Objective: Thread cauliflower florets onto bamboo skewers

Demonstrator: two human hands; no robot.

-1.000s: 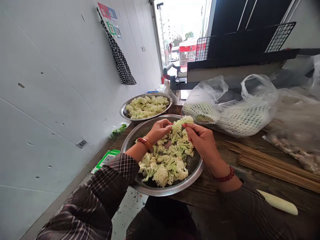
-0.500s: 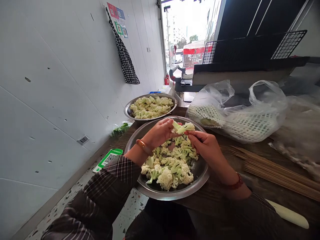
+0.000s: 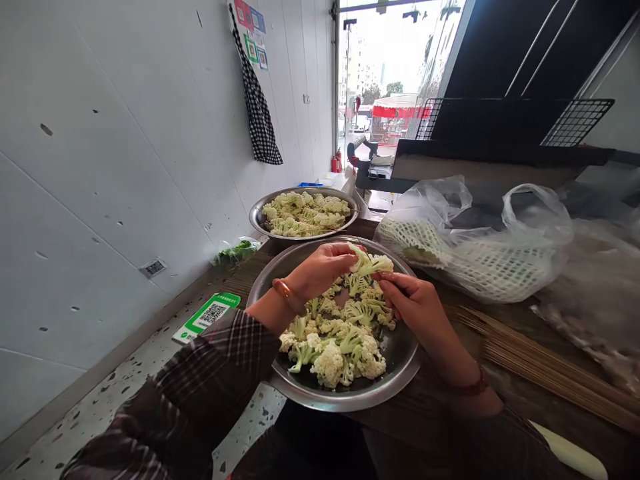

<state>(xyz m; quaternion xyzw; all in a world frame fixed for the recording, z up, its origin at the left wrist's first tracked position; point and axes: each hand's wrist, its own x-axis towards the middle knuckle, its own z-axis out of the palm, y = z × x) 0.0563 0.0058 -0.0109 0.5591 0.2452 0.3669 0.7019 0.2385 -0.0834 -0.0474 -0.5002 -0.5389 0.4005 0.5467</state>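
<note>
Above the near metal bowl (image 3: 345, 401), my left hand (image 3: 325, 270) grips a cauliflower floret (image 3: 373, 265) by its left side. My right hand (image 3: 411, 299) is pinched at the floret's right edge; a thin stick seems to show there, but its shape is hard to make out. Below both hands, loose cauliflower pieces (image 3: 340, 347) lie in the bowl. Behind it, a second metal bowl (image 3: 256, 217) holds more cauliflower (image 3: 305, 213).
Thin wooden sticks (image 3: 545, 367) lie on the dark table at right, near a pale handle (image 3: 573, 453). Plastic bags with net-wrapped contents (image 3: 500, 263) stand behind. A green QR sign (image 3: 207, 317) and bagged greens (image 3: 237, 251) are at left, beside the wall.
The view has shifted slightly. The floret has turned a little between my hands, and my left fingers have closed further over it.
</note>
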